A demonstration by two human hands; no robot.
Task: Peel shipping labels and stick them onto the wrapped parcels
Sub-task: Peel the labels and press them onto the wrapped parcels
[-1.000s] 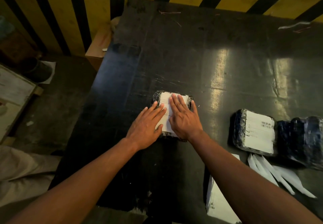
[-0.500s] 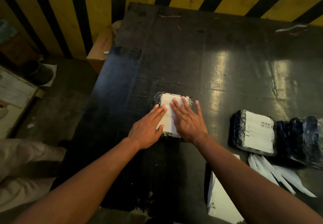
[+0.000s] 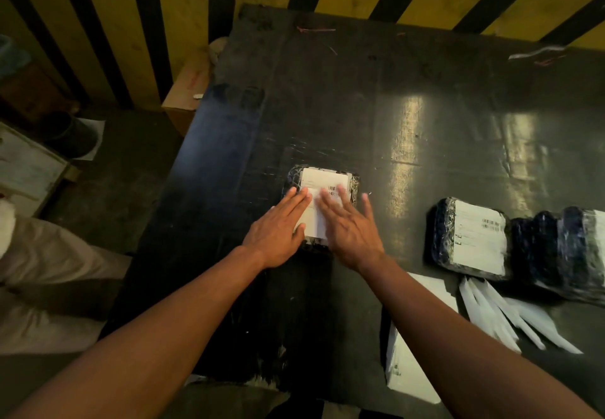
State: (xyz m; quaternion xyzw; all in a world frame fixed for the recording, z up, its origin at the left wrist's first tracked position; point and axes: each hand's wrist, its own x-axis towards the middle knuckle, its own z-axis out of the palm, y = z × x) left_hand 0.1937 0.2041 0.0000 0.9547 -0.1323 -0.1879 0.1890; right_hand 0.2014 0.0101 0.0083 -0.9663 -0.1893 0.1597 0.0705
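Observation:
A small parcel [image 3: 354, 186] in dark plastic wrap lies near the middle of the black table [image 3: 360, 107]. A white shipping label [image 3: 322, 178] with a barcode covers its top. My left hand [image 3: 278, 227] lies flat on the label's left part, fingers stretched out. My right hand [image 3: 348, 225] lies flat on its right part, fingers spread. Neither hand grips anything. The label's near half is hidden under my hands.
To the right lie a labelled wrapped parcel [image 3: 471, 238] and another dark wrapped parcel [image 3: 563, 251]. Peeled white backing strips [image 3: 501, 314] and a white label sheet [image 3: 412, 346] lie near the front edge. A cardboard box [image 3: 186, 91] stands off the table's left side.
Both hands have slid toward me along the label, uncovering its far part and the barcode. The parcel has stayed in place.

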